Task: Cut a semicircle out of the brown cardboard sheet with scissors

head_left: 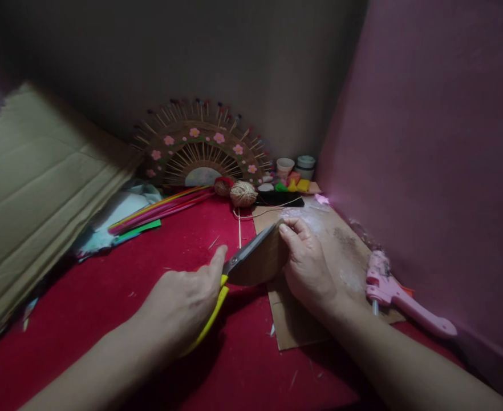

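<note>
My left hand [183, 305] is closed round the yellow handles of a pair of scissors [243, 260], thumb stretched along the top. The grey blades point up and right, across a curved brown cardboard piece [260, 265]. My right hand [307, 265] grips that piece, fingers curled over its upper edge near the blade tips. Both hands are over a red cloth-covered surface [149, 285], beside a flat cardboard sheet [341, 245] with white smears.
A pink glue gun [401, 297] lies on the cardboard sheet by the pink wall. Behind stand a half-round stick-and-flower ornament [200, 148], twine balls [243, 194], small cups [284, 166] and coloured bits. Coloured sticks [161, 208] and a large cardboard panel [37, 188] lie left.
</note>
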A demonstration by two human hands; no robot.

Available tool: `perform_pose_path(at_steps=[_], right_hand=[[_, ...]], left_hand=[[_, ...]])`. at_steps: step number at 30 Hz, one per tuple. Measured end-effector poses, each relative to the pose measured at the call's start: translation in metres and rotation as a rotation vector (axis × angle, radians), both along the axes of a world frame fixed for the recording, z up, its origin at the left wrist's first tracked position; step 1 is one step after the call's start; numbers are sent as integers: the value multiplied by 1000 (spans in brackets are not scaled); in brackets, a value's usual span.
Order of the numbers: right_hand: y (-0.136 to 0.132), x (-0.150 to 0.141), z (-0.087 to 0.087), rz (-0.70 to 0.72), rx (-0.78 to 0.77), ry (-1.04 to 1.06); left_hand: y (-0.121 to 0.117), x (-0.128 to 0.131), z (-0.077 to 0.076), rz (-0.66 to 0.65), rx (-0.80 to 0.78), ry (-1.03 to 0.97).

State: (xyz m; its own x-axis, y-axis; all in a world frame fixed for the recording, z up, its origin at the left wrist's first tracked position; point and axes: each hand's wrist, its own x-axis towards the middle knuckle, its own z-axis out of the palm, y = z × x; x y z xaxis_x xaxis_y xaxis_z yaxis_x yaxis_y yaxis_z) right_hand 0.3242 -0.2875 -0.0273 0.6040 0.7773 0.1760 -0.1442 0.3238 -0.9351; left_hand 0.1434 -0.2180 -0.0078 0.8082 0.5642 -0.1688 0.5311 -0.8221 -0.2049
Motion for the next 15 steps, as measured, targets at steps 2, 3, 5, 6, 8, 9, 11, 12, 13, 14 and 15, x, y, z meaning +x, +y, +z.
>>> perform_pose_path(at_steps=[2,3,5,6,8,9,11,12,13,14,15], right_hand=[[0,0,0,-1,3,4],[0,0,0,-1,2,6],[1,1,-2,-1,3,7],[2,2,-3,-2,6,7],[3,3,-5,-11,10,8],[4,4,-5,-16,11,9],[4,4,-5,-19,4,2],[4,3,-4,-20,0,-10],[3,3,-3,-20,-1,-23],[3,2,-3,-18,-3,-32],[2,1,-2,-15,-9,-36]], left_hand=[[1,-1,1,-14,6,9],[1,-2,1,-16,10,11],[2,-4,2,-5,18,8],[3,-5,1,6,11,-3],[4,-7,0,15,-45,-63],[5,-8,-1,10,-83,-119],[4,-9,-4,-2,-143,-233],[4,-9,-5,0,-154,-269],[3,-9,-6,7,-154,-280],[2,-9,-7,19,-149,-272],[1,-8,-7,32,-147,-253]])
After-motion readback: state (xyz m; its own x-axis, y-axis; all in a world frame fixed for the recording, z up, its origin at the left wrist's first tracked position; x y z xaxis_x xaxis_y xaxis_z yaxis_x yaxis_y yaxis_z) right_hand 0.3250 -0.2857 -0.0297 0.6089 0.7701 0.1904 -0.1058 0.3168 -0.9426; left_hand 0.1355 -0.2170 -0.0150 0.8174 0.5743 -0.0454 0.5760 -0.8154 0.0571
